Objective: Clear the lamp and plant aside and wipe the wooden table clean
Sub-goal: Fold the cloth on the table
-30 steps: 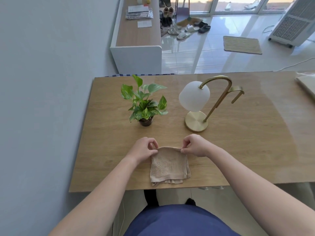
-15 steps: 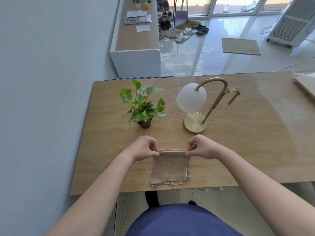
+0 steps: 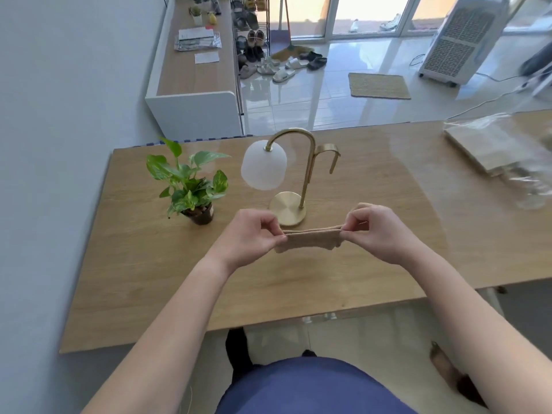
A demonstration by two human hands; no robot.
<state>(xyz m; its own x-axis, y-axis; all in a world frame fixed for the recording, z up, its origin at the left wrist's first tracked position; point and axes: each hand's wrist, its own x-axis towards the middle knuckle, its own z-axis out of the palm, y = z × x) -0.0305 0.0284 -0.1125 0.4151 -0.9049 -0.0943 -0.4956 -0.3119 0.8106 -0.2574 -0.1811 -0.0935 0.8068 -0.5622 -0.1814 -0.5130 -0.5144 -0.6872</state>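
Spanning left hand (image 3: 251,234) to right hand (image 3: 379,231), pinched cloth (image 3: 307,242), just before lamp base (image 3: 286,206)

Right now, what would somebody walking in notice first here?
The folded beige cloth stands out, stretched between the left hand and right hand, which pinch its upper edge above the light wooden table. Just behind it stands the brass arched lamp with a white globe shade, and to the lamp's left a small green leafy plant in a dark pot.

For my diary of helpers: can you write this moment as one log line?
left hand, right hand: pinching cloth over table | lamp, plant: not yet cleared | wiping: not started
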